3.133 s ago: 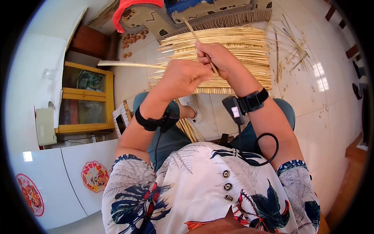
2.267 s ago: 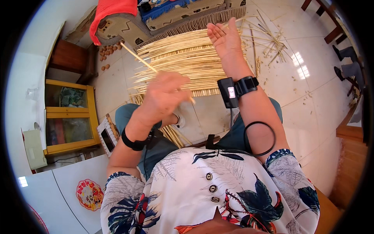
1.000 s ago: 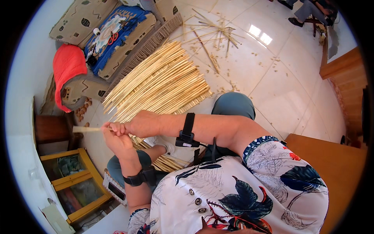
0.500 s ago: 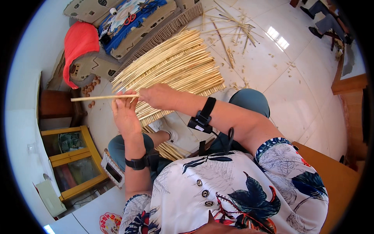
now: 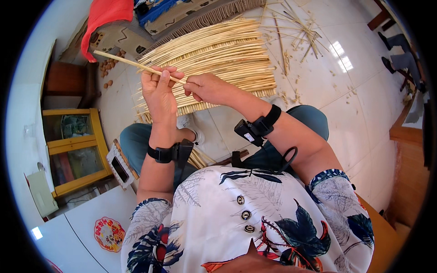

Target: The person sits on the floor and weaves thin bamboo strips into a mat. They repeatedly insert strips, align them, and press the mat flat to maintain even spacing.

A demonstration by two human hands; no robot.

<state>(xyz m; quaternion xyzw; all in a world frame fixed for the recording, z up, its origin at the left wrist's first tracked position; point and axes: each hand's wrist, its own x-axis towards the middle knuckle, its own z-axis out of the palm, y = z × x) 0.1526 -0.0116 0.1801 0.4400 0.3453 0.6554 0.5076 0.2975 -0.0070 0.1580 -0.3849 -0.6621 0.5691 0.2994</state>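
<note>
A pale, peeled plant stalk (image 5: 119, 59) slants from the upper left down to my hands. My left hand (image 5: 159, 95) grips it with thumb against fingers, partway along near its lower right end. At that end, my right hand (image 5: 207, 88) pinches the stalk between thumb and fingers. Beyond both hands, a mat of similar stalks (image 5: 223, 50) laid side by side spreads over the floor. Rows of binding run across it. More loose stalks (image 5: 196, 158) lie by my foot, partly hidden by my legs.
Scattered stalks and scraps (image 5: 307, 36) lie on the tiled floor (image 5: 350, 109) to the right. A sofa (image 5: 118, 36) with a red cloth (image 5: 107, 16) stands at the back left, several round brown things beside it. A yellow-framed cabinet (image 5: 75, 148) is at left. Another person's legs (image 5: 403, 57) show far right.
The stalk has gone from nearly level to slanted, its left end now higher. My left fingers have closed around it more. My whole view has shifted, so the mat appears higher and further right.
</note>
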